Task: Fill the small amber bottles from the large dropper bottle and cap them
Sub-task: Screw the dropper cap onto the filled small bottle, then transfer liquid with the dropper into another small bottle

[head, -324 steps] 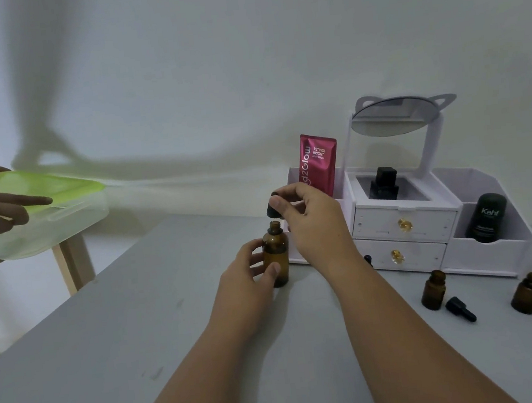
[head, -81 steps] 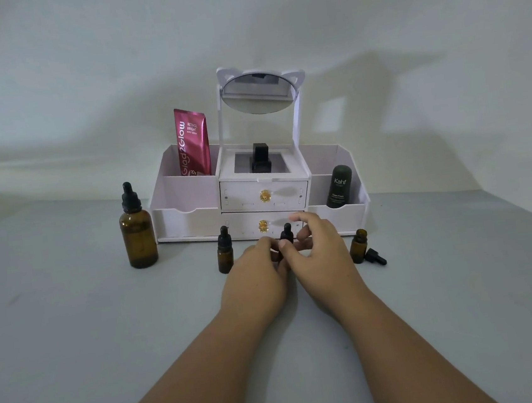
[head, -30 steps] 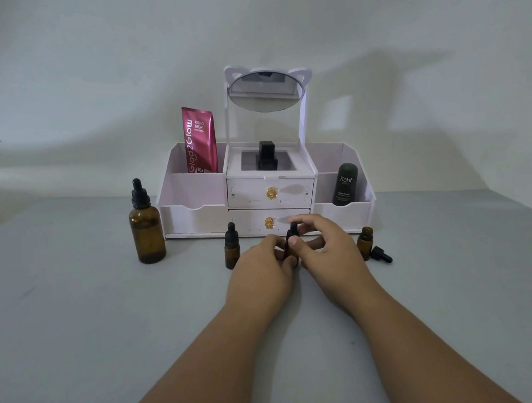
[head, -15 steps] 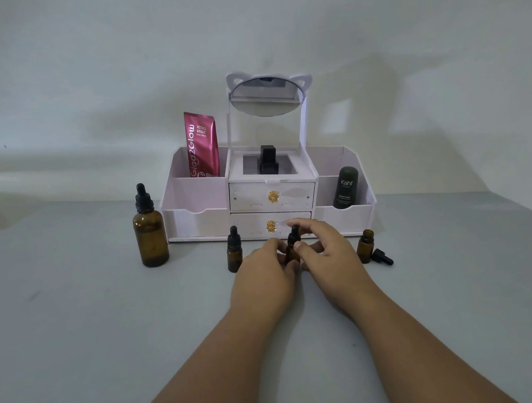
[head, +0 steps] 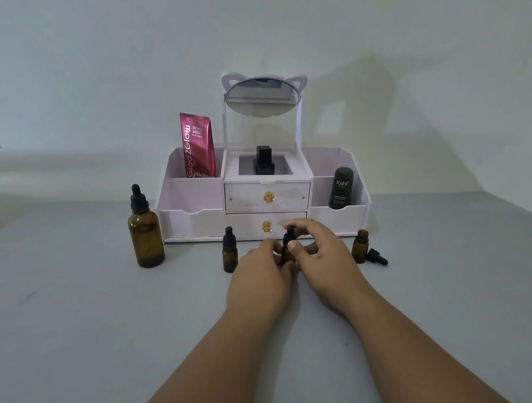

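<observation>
Head view: your left grip (head: 259, 277) curls round the body of the middle bottle (head: 286, 255), which stands upright on the table (head: 73, 320) just in front of the organiser (head: 194, 215). Your right grip (head: 326, 260) pinches its dropper cap (head: 289, 234) between thumb and forefinger. The bottle's long axis is vertical, so the cap turns about that axis, directly above the left grip; you appear to be screwing it home. The open bottle (head: 359, 246) stands upright to the right, near the right grip, which is the nearer one. Its loose cap (head: 376, 256) lies on the table just beside its base. The capped bottle (head: 230, 254) and large bottle (head: 145, 230) stand to the left.
</observation>
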